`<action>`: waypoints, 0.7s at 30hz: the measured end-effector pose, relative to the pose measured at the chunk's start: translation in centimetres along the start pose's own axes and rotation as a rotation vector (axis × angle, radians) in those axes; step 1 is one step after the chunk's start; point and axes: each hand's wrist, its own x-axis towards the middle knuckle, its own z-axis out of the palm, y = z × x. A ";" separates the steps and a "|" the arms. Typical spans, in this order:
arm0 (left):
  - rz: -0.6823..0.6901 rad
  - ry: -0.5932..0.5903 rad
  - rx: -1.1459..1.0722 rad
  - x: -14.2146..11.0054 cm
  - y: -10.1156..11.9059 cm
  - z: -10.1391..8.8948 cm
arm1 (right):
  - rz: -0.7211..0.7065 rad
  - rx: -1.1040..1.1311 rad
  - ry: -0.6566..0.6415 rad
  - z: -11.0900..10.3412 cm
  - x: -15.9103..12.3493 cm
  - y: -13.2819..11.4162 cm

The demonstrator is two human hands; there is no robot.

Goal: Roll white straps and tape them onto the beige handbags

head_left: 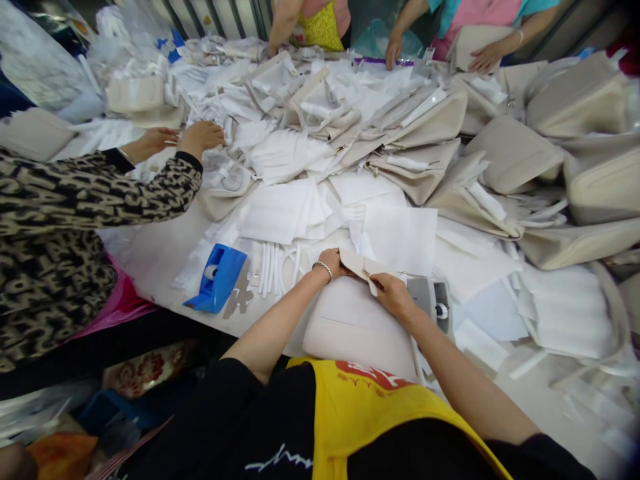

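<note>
Cream bag (357,327) held at the flap by two hands

The bag sits at the near edge of the table (165,257), just in front of the person's yellow apron (350,407). The left hand (338,263), a bracelet (323,270) at its wrist, grips the left end of the flap (352,261), its fingertips partly hidden. The right hand (393,292) is closed on the flap's other end, thumb and fingers pinched beside a small gold clasp (367,273).

Left of the bag stands a blue tape dispenser (218,277), with white tubes (271,267) lying between; to the right, near the right forearm, is a grey tape dispenser (431,299). Beyond the hands, white sheets (275,210) lie spread and overlapping. More pale bags (515,153) are heaped at the right.

At the left, a co-worker in patterned sleeves (155,193) reaches into the plastic-wrapped pile. Two other people stand across the table, one with a hand (487,57) on a bag.
</note>
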 end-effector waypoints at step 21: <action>-0.458 -0.150 -0.512 -5.8 -2.0 3.2 | -0.071 -0.162 -0.165 -1.3 -1.8 -3.8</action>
